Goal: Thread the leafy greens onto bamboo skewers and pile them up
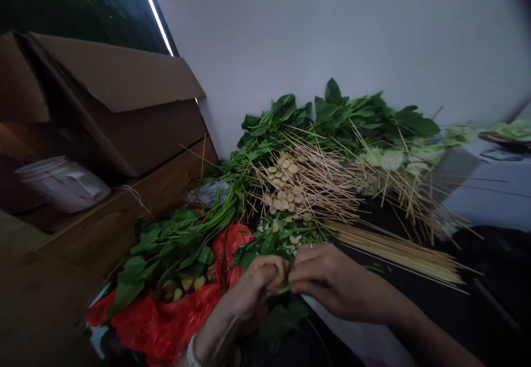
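Over a red plastic bag (161,323), left hand (246,295) and right hand (332,284), fingers (305,276) closed around a green stem (284,289)

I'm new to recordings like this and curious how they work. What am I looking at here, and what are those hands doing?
This is a single picture from a camera worn on a person's head, looking forward and down. The two bare hands are that person's own: the left hand and right hand pinch a green stem between them. Ahead lie heaps of leafy greens, thin wooden skewers, pale round slices and a red plastic bag. A cardboard box stands to the left.
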The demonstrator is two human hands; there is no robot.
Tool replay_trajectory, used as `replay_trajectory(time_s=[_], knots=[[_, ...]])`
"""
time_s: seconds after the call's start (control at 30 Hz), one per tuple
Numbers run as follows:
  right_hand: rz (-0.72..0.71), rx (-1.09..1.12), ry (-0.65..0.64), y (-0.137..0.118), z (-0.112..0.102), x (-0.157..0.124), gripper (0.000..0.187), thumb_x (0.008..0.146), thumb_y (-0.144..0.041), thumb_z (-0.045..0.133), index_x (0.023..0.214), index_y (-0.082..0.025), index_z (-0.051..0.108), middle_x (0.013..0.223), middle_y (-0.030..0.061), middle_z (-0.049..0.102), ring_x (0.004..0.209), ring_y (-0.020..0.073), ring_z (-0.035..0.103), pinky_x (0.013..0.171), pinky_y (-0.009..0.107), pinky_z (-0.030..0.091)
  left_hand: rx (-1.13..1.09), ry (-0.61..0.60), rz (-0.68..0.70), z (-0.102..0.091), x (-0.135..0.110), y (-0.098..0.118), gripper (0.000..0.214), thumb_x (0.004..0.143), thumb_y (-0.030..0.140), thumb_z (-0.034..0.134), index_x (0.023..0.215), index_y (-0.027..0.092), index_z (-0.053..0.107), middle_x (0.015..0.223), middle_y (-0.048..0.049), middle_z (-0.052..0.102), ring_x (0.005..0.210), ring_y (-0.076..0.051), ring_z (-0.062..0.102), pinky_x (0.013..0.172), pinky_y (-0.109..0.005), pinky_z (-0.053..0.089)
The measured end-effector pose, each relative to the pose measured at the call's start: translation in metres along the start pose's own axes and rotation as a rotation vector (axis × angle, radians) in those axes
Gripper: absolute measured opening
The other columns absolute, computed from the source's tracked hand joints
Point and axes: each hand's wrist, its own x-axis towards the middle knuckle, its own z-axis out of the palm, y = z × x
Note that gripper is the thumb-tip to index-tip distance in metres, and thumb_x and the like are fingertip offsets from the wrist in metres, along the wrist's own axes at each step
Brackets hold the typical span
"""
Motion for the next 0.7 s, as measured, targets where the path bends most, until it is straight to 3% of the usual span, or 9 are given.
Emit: replay_trajectory(time_s=[0.07, 0.13, 0.2, 0.27, 0.33, 0.4, 0.5, 0.6, 0.7], knots=[[-0.008, -0.069, 0.047, 0.001, 0.003, 0.001, 0.026, 0.098, -0.02, 0.047, 0.082, -0.018, 0.068, 0.083, 0.0032, 0.065, 0.082, 0.0144, 0.057, 0.078, 0.028, 0.041, -0.212, 0.109, 0.021, -0.001, 0.002, 0.0, 0.042, 0.084, 0.045, 0.051, 0.054, 0.02, 0.035, 0.054, 0.0052, 0.03, 0.05, -0.01, 0.026, 0.048, -0.024, 0.024], [0.023, -0.173, 0.125, 0.009, 0.003, 0.002, 0.026, 0.098, -0.021, 0.046, 0.085, -0.018, 0.069, 0.083, 0.0044, 0.065, 0.082, 0.0162, 0.055, 0.078, 0.029, 0.041, -0.241, 0.2, 0.045, -0.008, 0.002, 0.006, 0.04, 0.087, 0.042, 0.05, 0.055, 0.019, 0.041, 0.054, 0.0056, 0.03, 0.048, -0.009, 0.024, 0.047, -0.023, 0.024], [0.087, -0.292, 0.223, 0.022, 0.001, 0.002, 0.026, 0.099, -0.021, 0.043, 0.094, -0.016, 0.069, 0.083, 0.0062, 0.064, 0.083, 0.0183, 0.054, 0.077, 0.031, 0.042, -0.056, 0.247, 0.036, -0.019, -0.001, 0.013, 0.036, 0.091, 0.04, 0.05, 0.065, 0.017, 0.057, 0.056, 0.0044, 0.038, 0.051, -0.01, 0.032, 0.05, -0.023, 0.028], [0.148, -0.394, 0.289, 0.041, -0.001, 0.003, 0.028, 0.099, -0.019, 0.041, 0.11, -0.014, 0.066, 0.093, 0.0094, 0.065, 0.089, 0.0209, 0.055, 0.082, 0.035, 0.043, 0.246, 0.206, -0.013, -0.027, -0.006, 0.015, 0.03, 0.094, 0.038, 0.05, 0.088, 0.018, 0.072, 0.063, 0.0011, 0.052, 0.062, -0.012, 0.047, 0.059, -0.023, 0.036], [0.208, -0.464, 0.285, 0.06, 0.0, 0.003, 0.03, 0.098, -0.016, 0.04, 0.119, -0.013, 0.062, 0.101, 0.0115, 0.065, 0.094, 0.0225, 0.057, 0.086, 0.037, 0.044, 0.526, 0.122, -0.05, -0.03, -0.013, 0.011, 0.028, 0.093, 0.038, 0.053, 0.104, 0.022, 0.074, 0.076, -0.0022, 0.063, 0.076, -0.016, 0.056, 0.071, -0.026, 0.041], [0.283, -0.558, 0.242, 0.076, 0.002, 0.003, 0.032, 0.097, -0.013, 0.041, 0.123, -0.013, 0.06, 0.105, 0.0126, 0.066, 0.099, 0.0246, 0.057, 0.088, 0.039, 0.044, 0.722, 0.044, -0.05, -0.028, -0.017, 0.002, 0.027, 0.088, 0.039, 0.062, 0.109, 0.027, 0.074, 0.089, -0.0037, 0.071, 0.088, -0.02, 0.061, 0.081, -0.03, 0.044], [0.356, -0.685, 0.186, 0.088, 0.006, 0.002, 0.037, 0.094, -0.014, 0.047, 0.13, -0.015, 0.057, 0.112, 0.0128, 0.066, 0.106, 0.0289, 0.056, 0.09, 0.044, 0.043, 0.834, 0.042, -0.02, -0.029, -0.016, -0.003, 0.033, 0.082, 0.04, 0.069, 0.112, 0.028, 0.072, 0.107, -0.005, 0.073, 0.1, -0.022, 0.064, 0.089, -0.031, 0.046], [0.357, -0.707, 0.163, 0.088, 0.006, 0.0, 0.034, 0.094, -0.017, 0.049, 0.126, -0.017, 0.059, 0.115, 0.0122, 0.065, 0.109, 0.0292, 0.055, 0.091, 0.044, 0.042, 0.884, 0.242, 0.023, -0.054, -0.008, 0.011, 0.028, 0.089, 0.039, 0.059, 0.106, 0.023, 0.074, 0.102, -0.0057, 0.075, 0.093, -0.02, 0.068, 0.084, -0.029, 0.049], [0.329, -0.688, 0.15, 0.084, 0.003, -0.002, 0.029, 0.094, -0.018, 0.049, 0.119, -0.019, 0.064, 0.111, 0.0113, 0.066, 0.105, 0.0264, 0.057, 0.089, 0.041, 0.042, 1.072, 0.591, 0.022, -0.103, 0.003, 0.035, 0.029, 0.089, 0.036, 0.055, 0.1, 0.018, 0.076, 0.1, -0.0069, 0.076, 0.093, -0.022, 0.069, 0.085, -0.029, 0.05]])
